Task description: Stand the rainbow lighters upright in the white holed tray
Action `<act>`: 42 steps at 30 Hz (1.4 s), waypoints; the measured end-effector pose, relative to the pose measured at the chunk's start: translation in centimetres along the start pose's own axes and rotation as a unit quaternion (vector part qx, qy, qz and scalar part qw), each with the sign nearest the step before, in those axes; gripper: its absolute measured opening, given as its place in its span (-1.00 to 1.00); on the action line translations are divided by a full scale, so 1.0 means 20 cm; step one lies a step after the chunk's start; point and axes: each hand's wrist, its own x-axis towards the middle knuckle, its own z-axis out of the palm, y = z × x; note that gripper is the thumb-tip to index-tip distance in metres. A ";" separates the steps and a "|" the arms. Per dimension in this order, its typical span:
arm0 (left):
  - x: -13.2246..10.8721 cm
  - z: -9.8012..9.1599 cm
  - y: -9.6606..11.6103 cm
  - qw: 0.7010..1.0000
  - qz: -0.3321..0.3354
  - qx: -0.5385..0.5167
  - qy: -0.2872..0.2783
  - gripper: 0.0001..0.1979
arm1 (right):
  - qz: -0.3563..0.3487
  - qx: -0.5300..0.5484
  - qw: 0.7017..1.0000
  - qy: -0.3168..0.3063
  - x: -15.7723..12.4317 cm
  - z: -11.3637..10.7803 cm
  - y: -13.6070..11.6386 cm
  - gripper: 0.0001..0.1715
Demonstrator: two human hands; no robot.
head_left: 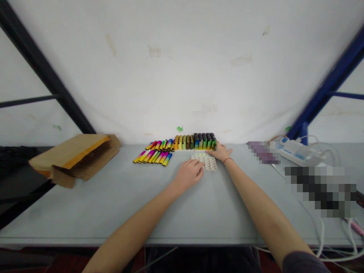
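My left hand [190,174] lies palm down with its fingers stretched over the left edge of a pale tray [209,163] with rows of round pockets. Behind the tray, my right hand [220,152] touches the right end of a block of upright black-topped tubes [205,141], coloured blue to green and yellow. Its fingers are apart, and some are partly hidden against the block. Left of that block stand upright yellow-to-olive tubes [184,142] with dark-ringed tops. Several rainbow-coloured metallic tubes [153,156] lie flat in rows farther left.
A brown cardboard box [76,155], its mouth open, lies on the left of the grey table [119,212]. At right are a purple flat item [263,152], a white power strip [301,153] and loose white cables [322,235]. A white wall [182,76] rises behind.
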 end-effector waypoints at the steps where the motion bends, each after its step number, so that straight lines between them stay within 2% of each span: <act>1: 0.01 -0.02 -0.02 1.000 -0.023 0.002 0.011 -0.71 | 0.002 -0.002 1.000 0.001 0.00 0.00 -0.01 -0.19; 6: 0.02 -0.15 -0.21 0.978 -0.193 0.062 0.040 -0.66 | 0.008 -0.001 1.000 -0.006 -0.01 -0.01 -0.02 -0.15; 9: -0.01 -0.22 -0.35 0.946 -0.302 0.116 0.025 -0.59 | 0.008 -0.002 1.000 -0.001 -0.05 -0.03 0.00 -0.08; 11: -0.03 -0.24 -0.42 0.931 -0.340 0.135 -0.002 -0.58 | -0.010 -0.014 1.000 0.001 -0.10 -0.06 0.03 -0.11; 14: -0.04 -0.23 -0.44 0.928 -0.342 0.147 -0.030 -0.58 | -0.125 -0.009 0.991 -0.042 -0.20 -0.09 0.10 -0.16; 17: -0.03 -0.19 -0.42 0.930 -0.331 0.153 -0.031 -0.61 | -0.220 -0.035 0.968 -0.111 -0.32 -0.11 0.14 -0.08; 20: -0.03 -0.15 -0.40 0.939 -0.311 0.145 -0.020 -0.65 | -0.223 -0.058 0.967 -0.110 -0.38 -0.11 0.16 -0.01; 26: -0.04 -0.10 -0.39 0.955 -0.273 0.111 0.003 -0.65 | -0.229 -0.060 0.966 -0.104 -0.39 -0.11 0.15 -0.07; 28: -0.02 -0.08 -0.38 0.962 -0.263 0.058 0.036 -0.66 | -0.235 -0.066 0.964 -0.101 -0.39 -0.11 0.16 -0.07; 30: 0.00 -0.06 -0.38 0.962 -0.252 -0.058 0.090 -0.70 | -0.242 -0.072 0.962 -0.100 -0.40 -0.11 0.16 -0.09; 32: 0.02 -0.03 -0.37 0.926 -0.264 -0.233 0.140 -0.79 | -0.247 -0.076 0.961 -0.098 -0.40 -0.11 0.16 -0.11; 35: 0.04 -0.01 -0.33 0.802 -0.301 -0.493 0.154 -0.81 | -0.249 -0.076 0.961 -0.097 -0.41 -0.11 0.16 -0.10; 37: 0.05 0.00 -0.29 0.736 -0.307 -0.587 0.139 -0.77 | -0.245 -0.075 0.961 -0.099 -0.40 -0.11 0.16 -0.09; 39: 0.05 0.00 -0.25 0.711 -0.305 -0.620 0.128 -0.75 | -0.244 -0.076 0.962 -0.100 -0.40 -0.11 0.16 -0.08; 42: 0.05 0.01 -0.21 0.696 -0.296 -0.642 0.124 -0.72 | -0.249 -0.079 0.960 -0.097 -0.40 -0.11 0.16 -0.08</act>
